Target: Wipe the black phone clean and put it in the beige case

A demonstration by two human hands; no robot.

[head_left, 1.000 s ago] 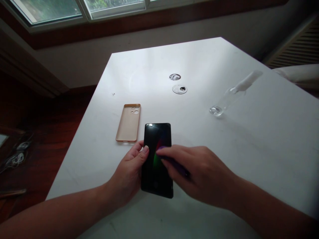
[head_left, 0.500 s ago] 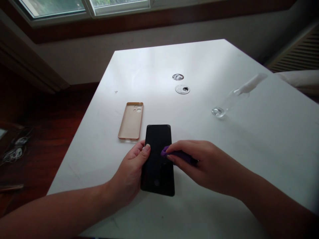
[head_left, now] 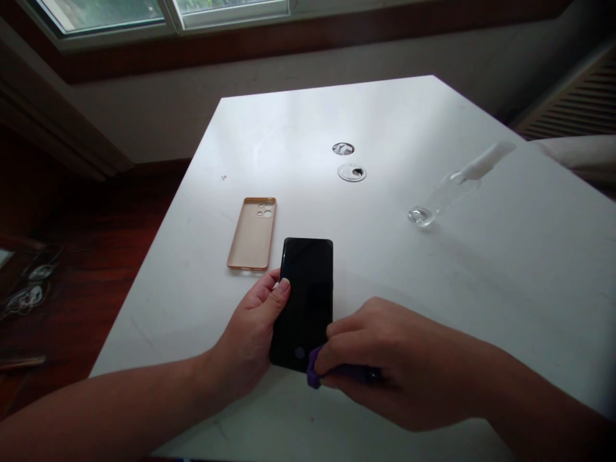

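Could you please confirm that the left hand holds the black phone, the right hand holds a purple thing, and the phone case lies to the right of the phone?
Not quite: the phone case lies to the left of the black phone, as the head view shows. The rest is correct: the left hand holds the phone and the right hand holds a purple thing.

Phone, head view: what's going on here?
The left hand holds the phone by its left edge, its screen dark. The right hand pinches a purple item at the phone's lower right corner. The case lies off the phone on the table, just beyond the left hand.
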